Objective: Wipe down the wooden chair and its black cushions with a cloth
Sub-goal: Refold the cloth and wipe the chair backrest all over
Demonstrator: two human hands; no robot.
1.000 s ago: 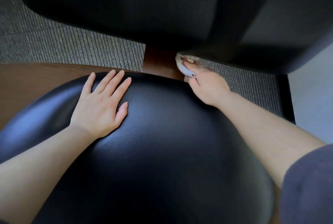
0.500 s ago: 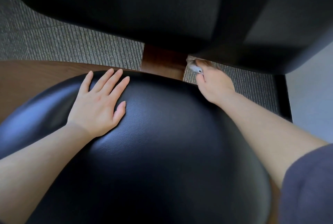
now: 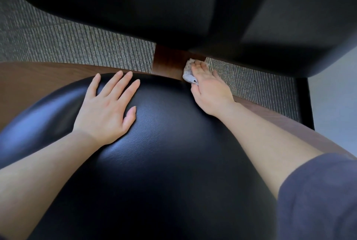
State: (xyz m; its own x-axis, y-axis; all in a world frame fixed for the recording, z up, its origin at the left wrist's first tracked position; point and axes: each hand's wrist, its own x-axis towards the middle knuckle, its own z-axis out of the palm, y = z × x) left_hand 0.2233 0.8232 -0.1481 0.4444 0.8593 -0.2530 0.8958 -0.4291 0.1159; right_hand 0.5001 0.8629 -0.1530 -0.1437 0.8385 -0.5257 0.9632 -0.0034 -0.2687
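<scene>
The black seat cushion (image 3: 164, 162) fills the lower frame, with the black back cushion (image 3: 154, 4) above it. A dark wooden post (image 3: 166, 60) joins them, and the wooden seat shell (image 3: 34, 79) shows at the left. My left hand (image 3: 110, 108) rests flat on the seat cushion, fingers straight. My right hand (image 3: 208, 87) presses a small pale cloth (image 3: 188, 73) against the right side of the wooden post, fingers fairly straight over it. Most of the cloth is hidden under that hand.
Grey ribbed carpet (image 3: 87, 46) lies behind the seat. A black baseboard (image 3: 303, 100) and a pale floor or wall (image 3: 334, 89) are at the right. A dark blue sleeve (image 3: 318, 197) covers my right upper arm.
My right hand slid right with the cloth past the post's edge, then came back left onto the post's right side. My left hand stayed in place.
</scene>
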